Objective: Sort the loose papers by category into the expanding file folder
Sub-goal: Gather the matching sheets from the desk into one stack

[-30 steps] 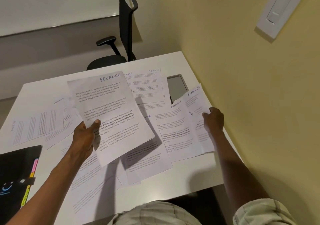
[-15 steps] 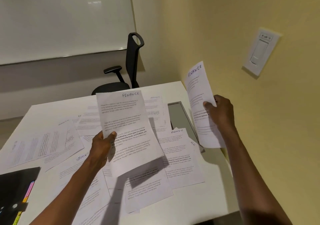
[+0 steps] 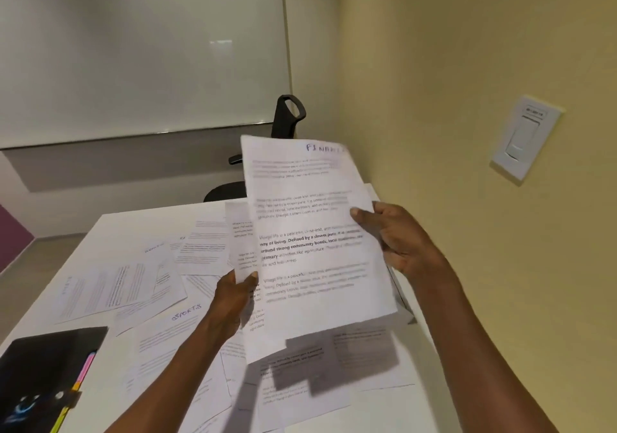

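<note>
Two white printed sheets are held up above the table, one over the other. The front sheet, headed FINANCE in blue handwriting, is gripped at its right edge by my right hand. My left hand pinches the left edge of the sheet behind it, which shows only as a strip. Many loose papers lie spread over the white table, one headed SPORTS. The black expanding file folder, with coloured tabs, lies at the table's front left corner.
A black office chair stands behind the table, under a whiteboard. A yellow wall with a light switch closes off the right side. A grey panel set in the table shows below the held sheets.
My right hand brought its FINANCE sheet left, over the sheet in my left hand. Both sheets rose higher, and the view tilted up.
</note>
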